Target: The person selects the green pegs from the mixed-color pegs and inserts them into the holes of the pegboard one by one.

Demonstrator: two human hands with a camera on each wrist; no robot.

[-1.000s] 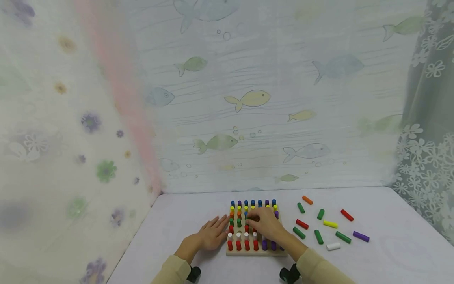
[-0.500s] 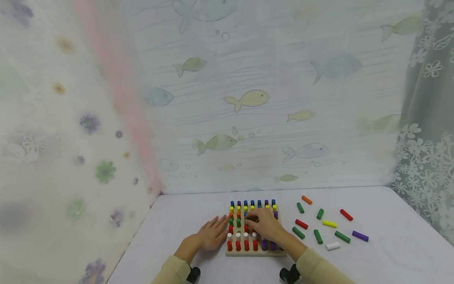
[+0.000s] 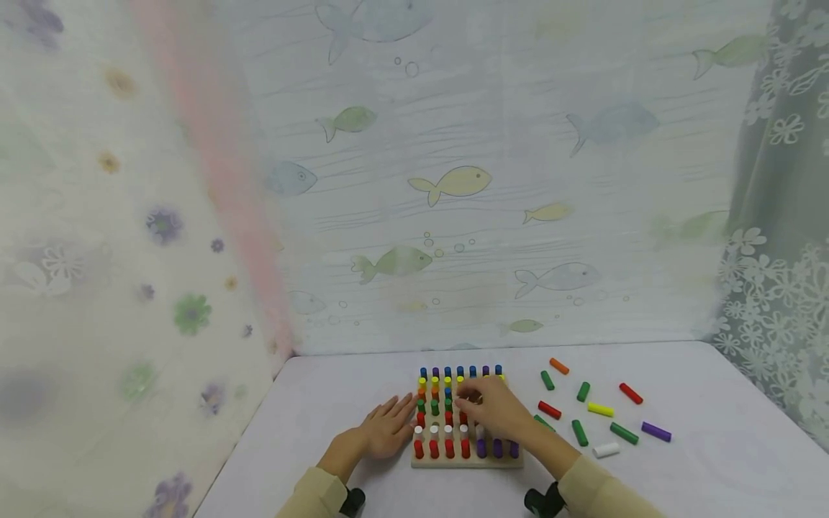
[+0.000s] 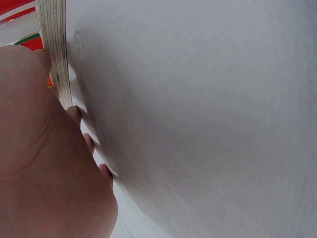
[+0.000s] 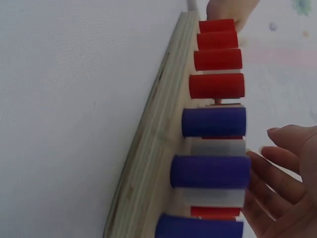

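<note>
Over the pegboard (image 3: 466, 464), the right hand (image 3: 490, 409) is relaxed, grasping nothing; moving low, it could knock white pegs (image 3: 463, 433). The left hand (image 3: 388, 429) lies flat beside the pegboard.

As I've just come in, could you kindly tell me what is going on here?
A person's right hand is over a wooden board of upright coloured pegs, its fingers holding no peg that shows. The left hand rests at the board's left edge. Loose pegs lie on the table to the right.
</note>
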